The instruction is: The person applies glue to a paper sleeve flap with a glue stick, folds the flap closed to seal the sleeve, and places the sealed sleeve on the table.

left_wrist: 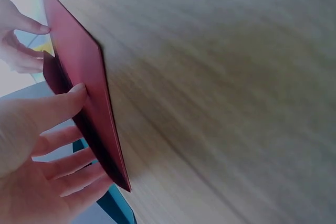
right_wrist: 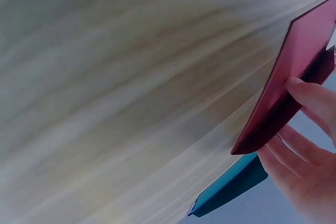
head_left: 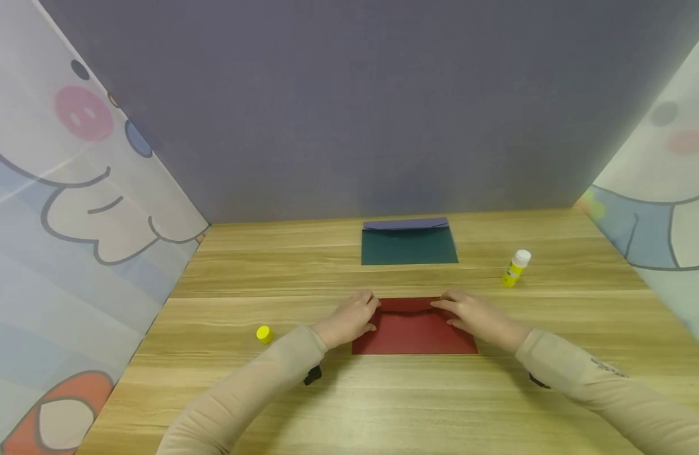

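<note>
A red envelope point(head_left: 414, 335) lies on the wooden table in front of me, its flap point(head_left: 406, 304) along the far side and partly raised. My left hand point(head_left: 352, 316) holds the envelope's left end, thumb on the front and fingers behind the flap in the left wrist view. At the right end, my right hand point(head_left: 480, 319) holds it likewise; the right wrist view shows its thumb point(right_wrist: 299, 87) against the red paper and its fingers behind the flap.
Beyond the red envelope lies a dark green envelope point(head_left: 409, 246) on top of a purple one point(head_left: 406, 224). A yellow glue stick point(head_left: 514, 272) with a white end is at the right. On the left sits a small yellow cap point(head_left: 264, 334). A grey panel point(head_left: 383, 114) stands behind the table.
</note>
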Demonstrator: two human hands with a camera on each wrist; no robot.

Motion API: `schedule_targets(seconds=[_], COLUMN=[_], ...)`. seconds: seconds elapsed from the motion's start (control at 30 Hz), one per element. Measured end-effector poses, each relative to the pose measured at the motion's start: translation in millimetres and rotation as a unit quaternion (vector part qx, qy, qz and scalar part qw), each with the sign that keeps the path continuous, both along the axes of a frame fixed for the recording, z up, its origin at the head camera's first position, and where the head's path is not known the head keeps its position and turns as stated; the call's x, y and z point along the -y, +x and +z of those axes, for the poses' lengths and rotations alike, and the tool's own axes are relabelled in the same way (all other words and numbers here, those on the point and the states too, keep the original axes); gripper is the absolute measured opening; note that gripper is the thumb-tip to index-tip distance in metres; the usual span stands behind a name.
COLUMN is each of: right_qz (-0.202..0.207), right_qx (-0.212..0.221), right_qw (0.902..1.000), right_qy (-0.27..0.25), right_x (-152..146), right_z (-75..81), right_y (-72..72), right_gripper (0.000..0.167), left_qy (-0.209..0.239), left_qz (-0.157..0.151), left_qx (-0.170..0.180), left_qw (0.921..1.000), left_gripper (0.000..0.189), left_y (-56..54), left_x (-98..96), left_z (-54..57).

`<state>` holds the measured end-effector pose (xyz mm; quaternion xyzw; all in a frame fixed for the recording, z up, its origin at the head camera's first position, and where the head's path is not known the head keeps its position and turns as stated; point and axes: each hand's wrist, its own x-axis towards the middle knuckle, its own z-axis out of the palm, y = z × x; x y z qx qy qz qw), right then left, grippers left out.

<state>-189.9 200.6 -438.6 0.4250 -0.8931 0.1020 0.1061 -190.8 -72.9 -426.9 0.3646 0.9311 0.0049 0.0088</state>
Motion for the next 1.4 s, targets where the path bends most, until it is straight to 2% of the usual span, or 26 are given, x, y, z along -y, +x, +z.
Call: schedule_targets(seconds=[0.17,0.43,0.8,0.93,1.0,1.07,1.13,1.27,1.33,1.4], right_qz=[0.001,-0.004,-0.009,-0.010,-0.005,0.003,0.009,0.008,0.006,0.008], right_qx=[0.012,0.029,0.040,0.052,0.075,0.099,0.122,0.160,0.177,0.185], right_qw=[0.9999,0.9991,0.9991,0.9975,0.9951,0.9914,0.9868,0.9766,0.9724,0.9702], right_qy=[0.012,0.031,0.012,0.046,0.064,0.085,0.106,0.143,0.152,0.156], right_x=[1,3,15,28,36,42,48,59,62,65], right_z=[0.7,1.3,6.5,12.9,15.3,16.3,15.8,12.6,11.1,10.2], right_y=[1.1,3.3,2.0,4.5,6.0,7.2,8.1,10.1,10.9,11.6], right_gripper=[0.035,0.028,0.020,0.025,0.030,0.036,0.042,0.052,0.054,0.055], left_qy=[-0.002,-0.043,-0.037,-0.038,-0.038,-0.037,-0.030,-0.039,-0.048,-0.051], left_qz=[-0.003,-0.016,-0.020,-0.015,-0.013,-0.014,-0.025,-0.023,-0.012,-0.013], left_qx=[0.012,0.006,0.013,0.017,0.022,0.025,0.013,0.013,0.026,0.025], left_qw=[0.9999,0.9989,0.9990,0.9990,0.9989,0.9989,0.9991,0.9989,0.9984,0.9983], left_gripper=[0.034,0.035,0.033,0.034,0.035,0.035,0.034,0.035,0.037,0.037], left_y=[0.4,0.4,-2.1,-2.9,-2.9,-2.9,-2.6,-2.7,-3.1,-3.2], left_x=[0.6,1.2,2.3,1.3,0.8,0.5,1.0,0.2,-0.8,-0.9], left_z=[-0.3,-0.7,1.1,1.4,2.2,2.8,3.5,3.3,2.7,2.2])
